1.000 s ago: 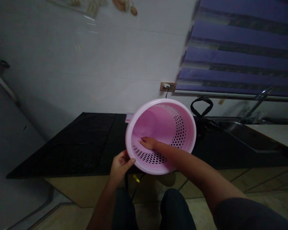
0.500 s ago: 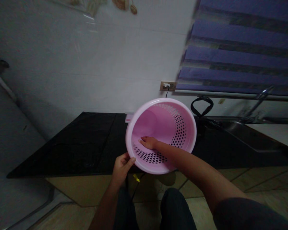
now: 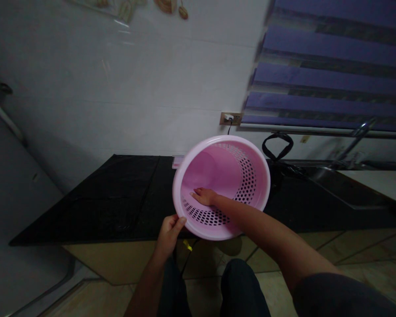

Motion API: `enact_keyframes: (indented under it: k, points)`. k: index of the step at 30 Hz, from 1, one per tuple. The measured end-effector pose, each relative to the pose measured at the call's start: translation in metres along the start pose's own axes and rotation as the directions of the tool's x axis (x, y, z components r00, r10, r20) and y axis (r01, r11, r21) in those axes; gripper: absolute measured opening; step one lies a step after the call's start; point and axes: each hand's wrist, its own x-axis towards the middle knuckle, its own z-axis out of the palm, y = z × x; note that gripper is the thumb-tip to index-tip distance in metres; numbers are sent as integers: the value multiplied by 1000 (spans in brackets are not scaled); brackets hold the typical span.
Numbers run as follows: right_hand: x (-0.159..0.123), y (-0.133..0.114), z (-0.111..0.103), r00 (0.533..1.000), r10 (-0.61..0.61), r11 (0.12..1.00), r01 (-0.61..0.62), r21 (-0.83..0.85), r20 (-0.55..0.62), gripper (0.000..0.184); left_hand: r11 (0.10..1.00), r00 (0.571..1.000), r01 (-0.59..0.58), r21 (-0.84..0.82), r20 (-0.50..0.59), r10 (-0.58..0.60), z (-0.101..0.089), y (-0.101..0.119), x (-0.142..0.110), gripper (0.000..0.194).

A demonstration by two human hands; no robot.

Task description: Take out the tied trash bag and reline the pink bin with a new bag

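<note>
A pink plastic laundry basket [image 3: 177, 189] with rows of holes in its wall lies tilted at the counter's front edge, its mouth towards me. My left hand [image 3: 167, 229] grips the rim at the lower left, thumb on top and fingers partly hidden behind it. Inside the basket, my right hand [image 3: 205, 197] rests against the lower inner wall with its fingers stretched out. Nothing shows in that hand, and no contents can be seen in the basket.
A black countertop [image 3: 119, 198] runs along the tiled wall. To the right are a black plastic bag [image 3: 279, 147], a sink [image 3: 346, 189] and a tap [image 3: 356, 136]. A plugged wall socket [image 3: 231, 118] sits behind the basket. A yellow tag [image 3: 187, 245] hangs below the counter edge.
</note>
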Motion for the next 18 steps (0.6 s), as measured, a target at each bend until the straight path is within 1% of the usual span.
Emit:
enact_keyframes:
  k: [2, 5, 8, 12, 18]
  points:
    - [0, 0, 0, 1000, 0, 1000, 0, -1, 0, 76, 1000, 998, 7, -2, -58, -7, -1, -4, 0, 46]
    - [0, 0, 0, 1000, -1, 1000, 1, 0, -5, 77, 1000, 994, 24, -18, -106, -26, 0, -8, 0, 47]
    - [0, 0, 0, 1000, -7, 1000, 7, 2, -6, 76, 999, 985, 39, -31, -166, -44, 1, -9, 0, 51]
    - [-1, 0, 0, 1000, -11, 1000, 11, 2, -4, 77, 993, 983, 106, -55, -145, -113, 2, -9, 1, 57]
    - [-2, 0, 0, 1000, -11, 1000, 11, 5, -3, 78, 997, 975, 64, -51, -209, -74, 7, -11, -3, 57]
